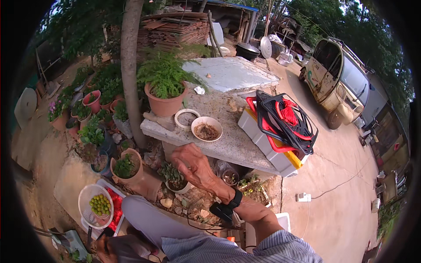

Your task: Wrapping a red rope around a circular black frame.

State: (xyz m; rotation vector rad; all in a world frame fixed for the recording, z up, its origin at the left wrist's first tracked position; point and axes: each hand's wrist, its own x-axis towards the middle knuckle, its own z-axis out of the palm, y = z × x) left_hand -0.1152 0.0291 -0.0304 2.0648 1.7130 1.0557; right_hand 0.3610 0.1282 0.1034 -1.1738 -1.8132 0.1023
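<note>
The fingers of my right hand [193, 168], at the centre of the frame, are bent and turned downward; their tips are hidden, so I cannot tell whether they grip anything. Just beyond my knuckles, up and slightly to the right, is the round, off-white bowl [208, 120] with brown residue inside; it is upright and, being round, has no long axis. A gap shows between it and my hand, which is much the nearer of my two. The bowl rests near the front edge of the grey concrete slab [237, 147], just beside a white, ring-rimmed round dish [177, 120]. Far off at lower left, my left hand [105, 249] is dark and blurred, its fingers unreadable; it is nearest the white plastic mesh basket [83, 204] of green round fruit [100, 205].
</note>
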